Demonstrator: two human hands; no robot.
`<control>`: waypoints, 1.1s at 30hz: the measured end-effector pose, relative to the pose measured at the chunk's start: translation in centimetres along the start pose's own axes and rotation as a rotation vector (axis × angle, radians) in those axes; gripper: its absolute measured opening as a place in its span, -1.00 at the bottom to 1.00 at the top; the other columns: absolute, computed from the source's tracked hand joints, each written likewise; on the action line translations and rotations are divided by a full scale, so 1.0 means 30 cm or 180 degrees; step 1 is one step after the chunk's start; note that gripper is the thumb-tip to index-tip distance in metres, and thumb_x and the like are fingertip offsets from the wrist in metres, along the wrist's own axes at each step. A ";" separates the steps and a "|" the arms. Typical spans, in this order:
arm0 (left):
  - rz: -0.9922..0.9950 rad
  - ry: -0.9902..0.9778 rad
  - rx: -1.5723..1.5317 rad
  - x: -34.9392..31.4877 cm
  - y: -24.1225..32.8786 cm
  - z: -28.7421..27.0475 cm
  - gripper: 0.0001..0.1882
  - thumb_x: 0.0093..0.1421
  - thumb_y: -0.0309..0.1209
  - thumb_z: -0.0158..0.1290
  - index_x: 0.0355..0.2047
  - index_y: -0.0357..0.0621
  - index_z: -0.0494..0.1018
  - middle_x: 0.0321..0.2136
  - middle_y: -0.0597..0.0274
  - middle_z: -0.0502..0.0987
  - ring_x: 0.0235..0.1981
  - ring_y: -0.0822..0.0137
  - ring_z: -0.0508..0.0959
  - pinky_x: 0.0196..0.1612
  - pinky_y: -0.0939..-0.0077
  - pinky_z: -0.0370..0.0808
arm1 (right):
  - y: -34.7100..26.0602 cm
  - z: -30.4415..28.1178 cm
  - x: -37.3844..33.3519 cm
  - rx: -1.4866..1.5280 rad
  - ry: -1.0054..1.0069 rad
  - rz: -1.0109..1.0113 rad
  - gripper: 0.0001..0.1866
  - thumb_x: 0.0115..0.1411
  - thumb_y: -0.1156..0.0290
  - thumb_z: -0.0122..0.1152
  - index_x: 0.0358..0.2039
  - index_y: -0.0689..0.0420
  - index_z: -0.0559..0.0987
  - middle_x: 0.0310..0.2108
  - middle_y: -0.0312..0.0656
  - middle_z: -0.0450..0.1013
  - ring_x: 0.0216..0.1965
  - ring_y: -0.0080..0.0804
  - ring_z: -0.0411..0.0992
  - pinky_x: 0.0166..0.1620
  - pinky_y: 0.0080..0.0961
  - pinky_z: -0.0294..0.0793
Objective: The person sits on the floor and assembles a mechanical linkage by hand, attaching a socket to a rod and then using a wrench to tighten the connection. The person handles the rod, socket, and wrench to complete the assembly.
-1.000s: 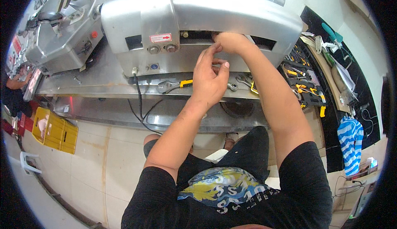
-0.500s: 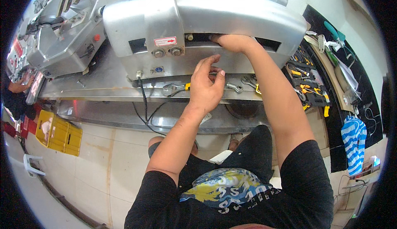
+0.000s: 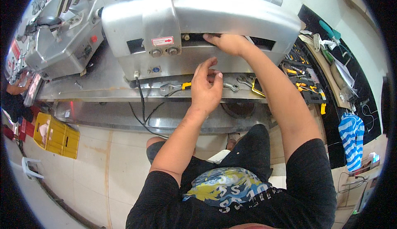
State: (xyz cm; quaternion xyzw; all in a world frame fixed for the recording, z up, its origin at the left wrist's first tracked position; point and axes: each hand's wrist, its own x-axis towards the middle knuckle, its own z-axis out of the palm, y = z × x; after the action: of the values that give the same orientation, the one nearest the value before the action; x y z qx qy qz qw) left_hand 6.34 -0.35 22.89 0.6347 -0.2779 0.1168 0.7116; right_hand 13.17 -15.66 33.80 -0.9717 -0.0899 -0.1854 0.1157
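A polished metal machine (image 3: 231, 11) with a curved housing and a long dark slot stands on a steel bench. My right hand (image 3: 229, 44) reaches into the slot; its thumb side shows at the opening, but the fingertips are hidden inside, so a grip cannot be made out. In front of the machine's lower face, my left hand (image 3: 205, 88) hovers with loosely curled fingers apart, holding nothing. An adjustable wrench (image 3: 169, 89) with a yellow-marked handle lies behind the left hand. A ratchet-type wrench (image 3: 232, 86) lies between my two arms.
A second metal machine (image 3: 62, 51) with a red button stands at left. An open tool case (image 3: 304, 80) lies right, beside a striped blue-white cloth (image 3: 351, 142). A black cable (image 3: 141, 100) hangs from the machine. A yellow crate (image 3: 64, 140) sits on the floor; another person's hand (image 3: 16, 88) shows far left.
My right hand has drawn slightly out of the slot and left, showing more of its fingers. The left hand stays nearly in place, and the whole view has shifted a little.
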 end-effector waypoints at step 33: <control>0.0394 0.0219 -0.0028 0.071 -0.004 0.026 -0.53 0.20 -0.64 0.02 0.15 -0.32 0.37 0.03 0.00 0.49 -0.13 0.28 0.59 -0.11 0.46 0.57 | -0.012 0.090 -0.234 -0.0264 0.2191 -0.1032 -0.74 -0.06 0.56 0.17 -0.30 0.09 0.65 -0.20 -0.12 0.52 -0.15 -0.06 0.45 -0.04 -0.16 0.45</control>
State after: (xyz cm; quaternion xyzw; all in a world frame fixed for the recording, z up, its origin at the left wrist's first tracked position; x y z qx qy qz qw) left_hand 7.93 -1.53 23.98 0.6088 -0.2924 0.1811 0.7149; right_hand 7.59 -15.56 28.75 -0.8295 -0.1907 -0.5203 0.0689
